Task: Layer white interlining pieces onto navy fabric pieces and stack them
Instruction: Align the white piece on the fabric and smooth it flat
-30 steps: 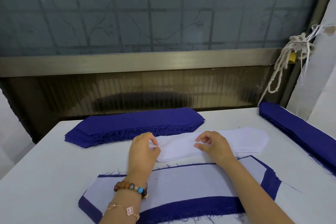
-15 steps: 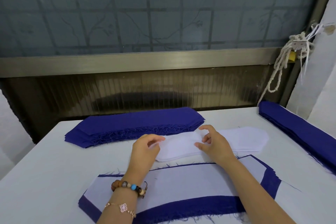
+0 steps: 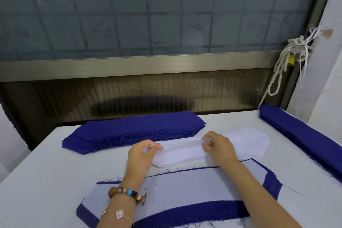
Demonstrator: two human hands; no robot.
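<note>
A pile of white interlining pieces [image 3: 246, 140] lies mid-table. My left hand [image 3: 141, 155] pinches the left end of the top white interlining piece [image 3: 180, 144], and my right hand [image 3: 218, 146] pinches it further right, so the piece is lifted slightly off the pile. Nearer to me lies a stack of navy pieces with white interlining on top [image 3: 185, 190]. A stack of bare navy fabric pieces [image 3: 133, 131] lies behind the white pile at the far left.
A second long navy stack [image 3: 305, 135] runs along the table's right edge. The white table [image 3: 37, 181] ends at a window frame with dark ribbed panelling behind. A knotted rope [image 3: 283, 66] hangs at the right beside a white wall.
Both hands have taken hold of the top white piece and raised it a little; the right hand shifted slightly up and away from me, and the left fingers closed over the left end.
</note>
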